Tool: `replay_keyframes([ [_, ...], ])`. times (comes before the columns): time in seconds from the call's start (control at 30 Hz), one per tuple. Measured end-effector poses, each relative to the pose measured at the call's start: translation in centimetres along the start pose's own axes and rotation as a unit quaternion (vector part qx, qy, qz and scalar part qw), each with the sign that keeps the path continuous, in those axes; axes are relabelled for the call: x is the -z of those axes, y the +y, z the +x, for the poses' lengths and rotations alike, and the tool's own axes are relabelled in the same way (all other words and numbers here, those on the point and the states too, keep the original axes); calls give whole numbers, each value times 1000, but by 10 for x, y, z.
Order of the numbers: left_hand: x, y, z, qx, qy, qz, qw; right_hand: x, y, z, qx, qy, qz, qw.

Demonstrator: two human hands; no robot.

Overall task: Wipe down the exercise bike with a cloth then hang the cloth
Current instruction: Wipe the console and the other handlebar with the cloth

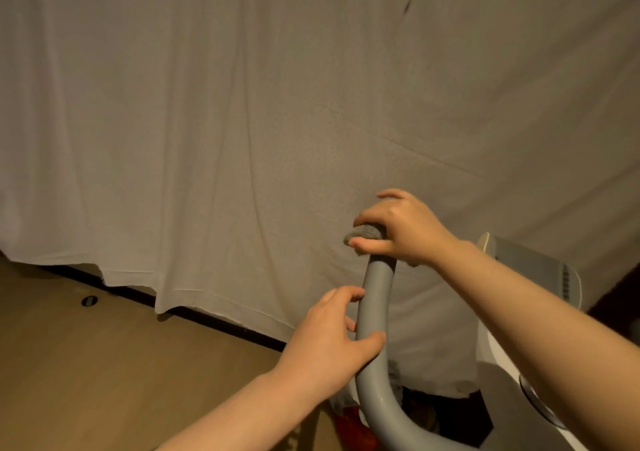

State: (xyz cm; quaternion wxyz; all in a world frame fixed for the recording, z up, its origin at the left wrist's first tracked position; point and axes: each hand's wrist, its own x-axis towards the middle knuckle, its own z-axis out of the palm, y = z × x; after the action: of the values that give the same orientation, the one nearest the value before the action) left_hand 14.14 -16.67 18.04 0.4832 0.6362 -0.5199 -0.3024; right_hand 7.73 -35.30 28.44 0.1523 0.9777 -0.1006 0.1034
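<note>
At the tip of the grey handlebar (pixel 375 308), the right hand (pixel 405 229) pinches a small grey cloth (pixel 363 233) between thumb and fingers, bunched over the bar's end so the rounded cap gets rubbed all round. Lower down, the left hand (pixel 332 339) curls round the same bar, thumb across the front, probably to steady it against the rubbing. The bike's white body (pixel 509 381) sits to the right, near a draped white sheet (pixel 242 121). Judging by this, wiping is under way and hanging the cloth is not yet done.
</note>
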Motion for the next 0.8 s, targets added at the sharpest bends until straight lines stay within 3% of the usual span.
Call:
replay_keyframes([
  [0.13, -4, 3, -4, 3, 14, -9, 1000, -10, -8, -8, 70, -12, 9, 997],
  [0.2, -6, 4, -4, 6, 27, -11, 1000, -9, 6, -5, -37, 57, 87, 994],
  [0.23, -8, 5, -4, 9, 33, -13, 999, -11, 8, -5, -140, 111, 164, 970],
  [0.27, -9, 5, -4, 12, 39, -17, 999, -15, 2, -5, -241, 170, 245, 924],
  [0.33, -11, 5, -6, 17, 43, -26, 999, -30, -22, -9, -394, 280, 359, 799],
  [0.4, -12, 6, -6, 20, 45, -30, 998, -35, -40, -16, -458, 340, 399, 718],
  [0.53, -12, 7, -3, 29, 48, -36, 998, -35, -21, -15, -500, 309, 494, 640],
  [0.6, -13, 5, -2, 32, 46, -42, 998, -42, -27, -20, -520, 312, 498, 620],
  [0.7, -12, 1, -1, 22, 28, -55, 998, -53, -57, -41, -517, 326, 467, 639],
  [0.8, -9, -1, 5, 15, 20, -58, 998, -47, -64, -38, -525, 359, 452, 625],
])
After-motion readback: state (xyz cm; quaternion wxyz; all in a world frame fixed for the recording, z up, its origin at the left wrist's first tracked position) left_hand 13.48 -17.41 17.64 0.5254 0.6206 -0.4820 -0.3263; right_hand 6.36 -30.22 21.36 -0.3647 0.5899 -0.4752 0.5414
